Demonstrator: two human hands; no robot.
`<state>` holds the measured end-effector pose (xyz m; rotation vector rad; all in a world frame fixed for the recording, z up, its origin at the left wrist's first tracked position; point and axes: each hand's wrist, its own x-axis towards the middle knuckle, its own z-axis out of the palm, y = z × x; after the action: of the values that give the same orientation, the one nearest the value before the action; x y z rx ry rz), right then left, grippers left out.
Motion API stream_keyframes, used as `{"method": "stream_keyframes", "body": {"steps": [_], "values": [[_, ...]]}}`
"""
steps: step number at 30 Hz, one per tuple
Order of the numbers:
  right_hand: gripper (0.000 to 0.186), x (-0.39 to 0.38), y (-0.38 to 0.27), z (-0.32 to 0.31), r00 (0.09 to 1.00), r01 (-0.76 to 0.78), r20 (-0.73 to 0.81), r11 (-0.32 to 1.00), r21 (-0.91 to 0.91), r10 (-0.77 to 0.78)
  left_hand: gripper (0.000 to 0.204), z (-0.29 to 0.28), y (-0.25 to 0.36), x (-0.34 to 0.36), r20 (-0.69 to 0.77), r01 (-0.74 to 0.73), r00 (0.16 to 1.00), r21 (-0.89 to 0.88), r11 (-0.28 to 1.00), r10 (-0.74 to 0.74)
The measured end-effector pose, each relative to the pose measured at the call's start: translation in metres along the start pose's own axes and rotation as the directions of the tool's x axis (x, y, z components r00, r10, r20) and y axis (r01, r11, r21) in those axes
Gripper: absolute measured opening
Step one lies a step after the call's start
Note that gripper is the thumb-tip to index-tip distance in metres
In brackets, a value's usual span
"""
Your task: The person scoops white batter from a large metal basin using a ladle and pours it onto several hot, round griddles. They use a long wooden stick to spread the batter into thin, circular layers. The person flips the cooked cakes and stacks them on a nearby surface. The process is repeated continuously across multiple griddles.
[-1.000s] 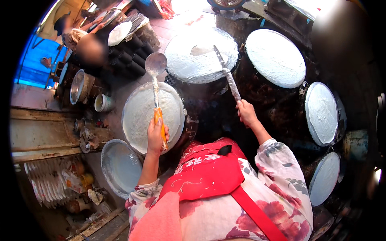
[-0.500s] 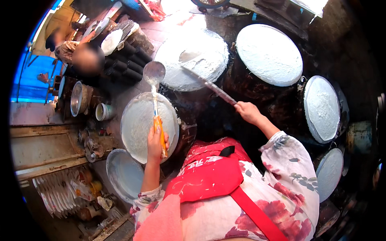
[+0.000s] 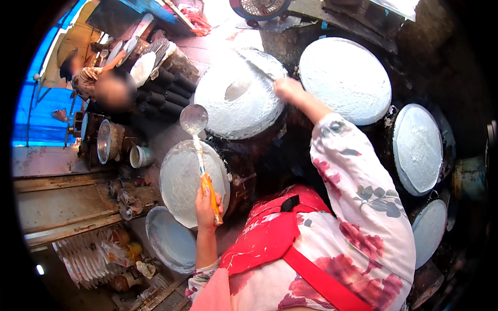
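My left hand [image 3: 208, 208] grips the orange handle of a metal ladle [image 3: 194, 120]. The ladle's bowl points away from me, above the gap between two round griddles, and its shaft is smeared with white batter. My right hand [image 3: 288, 90] is closed around a long, flat spreading blade [image 3: 255, 66], blurred by motion. That blade lies over the far right part of a round griddle [image 3: 218, 106] coated in thick white batter, with a duller patch near its middle. Below the ladle, a nearer griddle [image 3: 179, 181] carries a thinner whitish layer.
More round white-coated griddles [image 3: 344, 78] [image 3: 418, 149] curve around my right side. A basin [image 3: 171, 243] of pale liquid stands at near left, with a white bucket [image 3: 140, 156] beyond. Black cylinders [image 3: 162, 96] are stacked at far left, by a co-worker [image 3: 88, 80].
My right hand has moved forward and left, carrying the blade from the middle of the batter to its far right part. My left hand still holds the ladle. The view has shifted slightly.
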<state>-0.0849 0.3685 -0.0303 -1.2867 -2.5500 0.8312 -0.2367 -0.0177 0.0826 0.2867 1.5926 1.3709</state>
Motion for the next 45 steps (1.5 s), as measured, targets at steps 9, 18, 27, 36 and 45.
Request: {"method": "stream_keyframes", "body": {"steps": [9, 18, 27, 36, 45], "values": [[0.015, -0.127, 0.004, 0.035, 0.983, -0.163, -0.093, 0.985, -0.058, 0.157, 0.037, -0.002, -0.01, 0.006, -0.013, -0.019, 1.0, -0.027, 0.999, 0.019], [0.018, -0.089, 0.005, 0.017, 0.961, -0.169, -0.224, 0.986, -0.011, 0.162, 0.031, 0.018, 0.005, 0.009, 0.058, 0.012, 0.998, -0.141, 0.99, -0.003], [0.015, -0.061, -0.026, 0.001, 0.996, -0.03, -0.085, 0.989, -0.145, 0.018, 0.029, 0.014, 0.002, 0.007, -0.001, 0.039, 0.999, -0.12, 0.992, -0.039], [0.01, -0.085, -0.028, -0.006, 0.937, 0.325, 0.211, 0.919, -0.224, -0.279, 0.026, 0.014, 0.012, 0.014, -0.014, 0.048, 0.999, -0.088, 0.995, -0.049], [0.012, -0.11, -0.035, 0.011, 0.919, 0.361, 0.244, 0.91, -0.205, -0.31, 0.026, 0.008, 0.019, 0.038, -0.003, 0.038, 0.999, 0.126, 0.991, -0.038]]}}
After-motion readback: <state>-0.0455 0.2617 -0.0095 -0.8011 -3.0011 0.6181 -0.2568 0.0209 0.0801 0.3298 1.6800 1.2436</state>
